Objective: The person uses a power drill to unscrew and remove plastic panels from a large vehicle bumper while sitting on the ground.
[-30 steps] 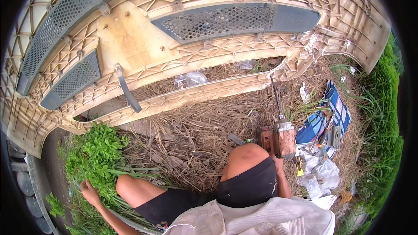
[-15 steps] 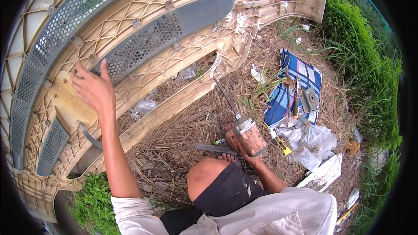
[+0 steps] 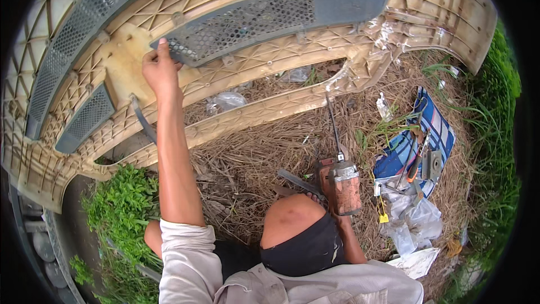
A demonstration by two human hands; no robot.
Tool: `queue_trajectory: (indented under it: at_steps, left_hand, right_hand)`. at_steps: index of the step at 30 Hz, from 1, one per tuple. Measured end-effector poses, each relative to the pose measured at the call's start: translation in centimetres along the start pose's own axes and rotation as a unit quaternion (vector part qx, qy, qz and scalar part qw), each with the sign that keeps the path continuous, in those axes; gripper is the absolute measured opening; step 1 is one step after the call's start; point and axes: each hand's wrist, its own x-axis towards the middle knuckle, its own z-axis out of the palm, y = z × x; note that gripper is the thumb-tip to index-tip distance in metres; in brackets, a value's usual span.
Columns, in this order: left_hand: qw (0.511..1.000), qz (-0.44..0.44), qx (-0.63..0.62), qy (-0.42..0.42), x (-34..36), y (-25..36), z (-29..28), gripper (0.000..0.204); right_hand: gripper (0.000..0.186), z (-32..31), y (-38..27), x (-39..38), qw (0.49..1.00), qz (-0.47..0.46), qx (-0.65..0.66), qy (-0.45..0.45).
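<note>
A large tan plastic bumper (image 3: 126,59), its ribbed inner side toward me, carries dark grey mesh inserts. At the pointed left end of the middle mesh grille (image 3: 253,19), my left hand (image 3: 162,72) is closed with its thumb on the edge; some fingers are tucked out of sight. My right hand (image 3: 341,220) grips a worn red cordless drill (image 3: 343,190) beside my knee, mostly hidden by the tool. A long thin bit (image 3: 333,121) points up from the drill, its tip near the bumper's lower cracked, white-smeared edge.
Dry straw (image 3: 253,157) covers the ground. On the right, a blue plaid cloth (image 3: 396,155) bears hand tools and a metal block (image 3: 432,164), with clear plastic bags (image 3: 416,222) nearby. Green plants (image 3: 126,197) grow at the lower left, and a tall hedge borders the right.
My left hand went from open fingers over the bumper to closed at the mesh grille's end. The view has shifted, and the drill remains in my right hand.
</note>
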Motion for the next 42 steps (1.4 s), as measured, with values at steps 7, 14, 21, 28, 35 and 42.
queue_trajectory:
  at_steps: [7,14,21,28,35,42]
  left_hand:
    - [0.954,-0.062,-0.218,-0.195,-4.6,4.3,-2.7,0.048]
    - [0.961,-0.009,-0.145,-0.234,-9.2,6.5,-5.4,0.05]
    - [0.975,0.059,-0.075,-0.201,-13.4,10.5,-11.3,0.05]
    - [0.985,0.091,-0.006,0.15,-3.2,13.8,-35.3,0.061]
    - [0.874,-0.065,0.068,0.476,-17.3,11.7,-81.9,0.055]
    - [0.619,-0.351,0.23,0.664,-51.9,3.7,-85.4,0.06]
  right_hand:
    - [0.031,-1.3,1.0,-0.9,1.0,0.03,-0.006,-0.003]
    - [0.03,-1.1,0.9,-0.9,0.999,0.042,-0.019,0.002]
    - [0.03,0.0,0.4,0.9,0.999,0.016,0.001,0.032]
    - [0.032,1.6,0.7,3.3,0.994,-0.077,-0.022,0.069]
    - [0.03,1.6,6.6,0.4,1.0,0.003,0.011,-0.002]
    - [0.029,1.3,-7.6,3.8,0.999,-0.021,0.02,-0.029]
